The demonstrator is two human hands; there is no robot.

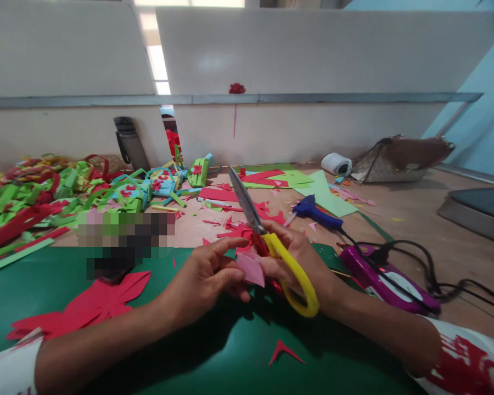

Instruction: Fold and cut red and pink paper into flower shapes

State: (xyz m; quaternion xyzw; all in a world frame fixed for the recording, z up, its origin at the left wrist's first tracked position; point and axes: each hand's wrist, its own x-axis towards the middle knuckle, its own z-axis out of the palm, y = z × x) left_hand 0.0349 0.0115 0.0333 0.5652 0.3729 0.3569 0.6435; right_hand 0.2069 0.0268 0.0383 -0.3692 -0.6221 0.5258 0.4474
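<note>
My left hand pinches a small pink paper piece between thumb and fingers, held over the green sheet. My right hand grips yellow-handled scissors, whose blades point up and away to the left. The right fingers also touch the pink paper's far edge. Both hands meet just above the table's near middle.
A large red paper cut-out lies left on the green sheet, a red scrap near the front. A blue glue gun, purple device with black cables, piled green and red strips, bottle, tape roll and bag surround.
</note>
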